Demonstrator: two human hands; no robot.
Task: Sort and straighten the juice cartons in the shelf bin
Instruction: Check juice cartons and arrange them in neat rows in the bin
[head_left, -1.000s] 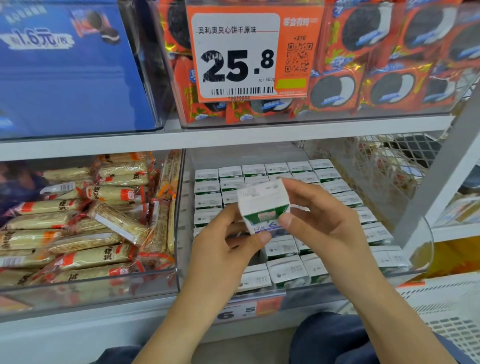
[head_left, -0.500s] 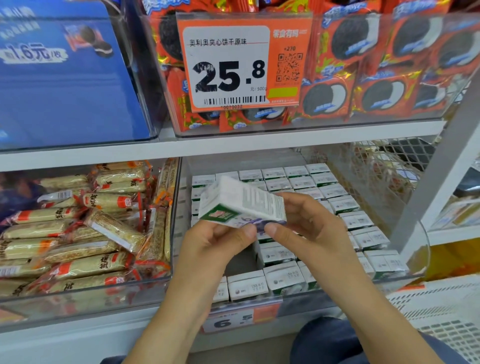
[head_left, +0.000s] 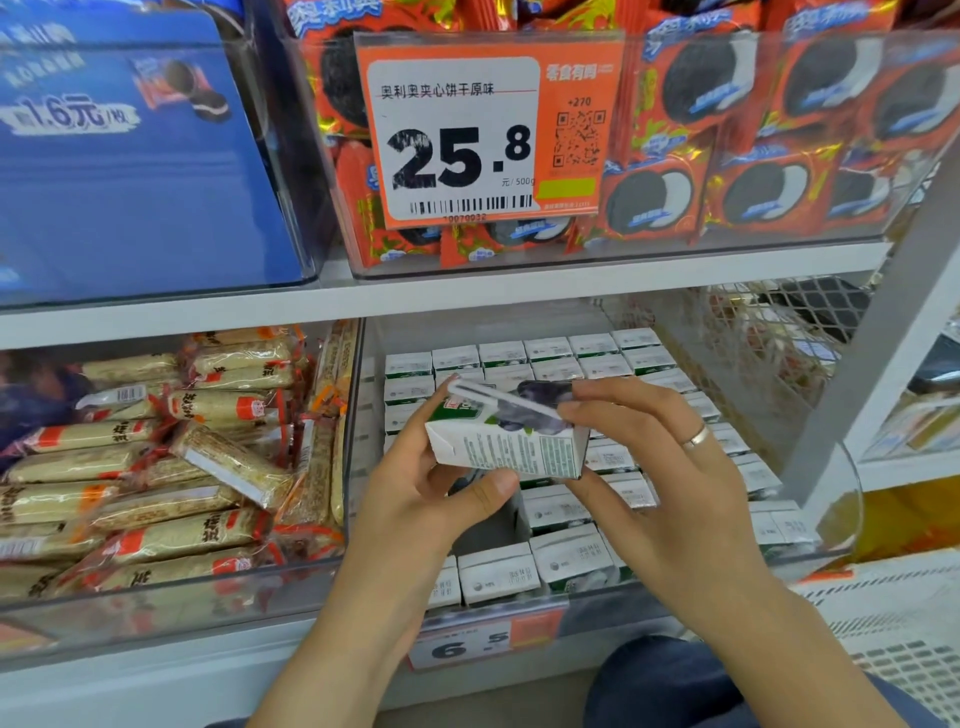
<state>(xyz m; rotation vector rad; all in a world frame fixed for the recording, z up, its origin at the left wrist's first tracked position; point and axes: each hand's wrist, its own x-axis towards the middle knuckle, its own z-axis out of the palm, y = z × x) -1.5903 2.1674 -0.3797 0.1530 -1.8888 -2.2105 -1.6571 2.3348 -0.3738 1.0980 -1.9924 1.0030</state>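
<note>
— What did we have in our hands just then?

— One juice carton (head_left: 506, 441), lying on its side above the clear shelf bin (head_left: 844, 499), with a straw in its wrapper across the upper face. Our left hand (head_left: 415, 499) gripped its left end, thumb curled under the near edge and fingers behind it. Our right hand (head_left: 660, 483) pinched the right end, fingers curled over the top corner and thumb beneath; a ring (head_left: 696, 436) sat on one finger.

— And the rest of the cartons?

— The other cartons (head_left: 550, 358) stood upright in rows inside the bin, tops facing us, filling the back and the right side. Directly beneath the held carton there was a gap in the rows, near the bin's front left. We thought one or two of the front cartons (head_left: 498, 574) leaned slightly, though the bin wall blurred them too much to be sure.

— What was beside the bin?

— To its left, a bin of wrapped snack bars (head_left: 156, 467). Above, cookie packs (head_left: 769, 156) behind an orange price tag (head_left: 488, 135) reading 25.8.
</note>
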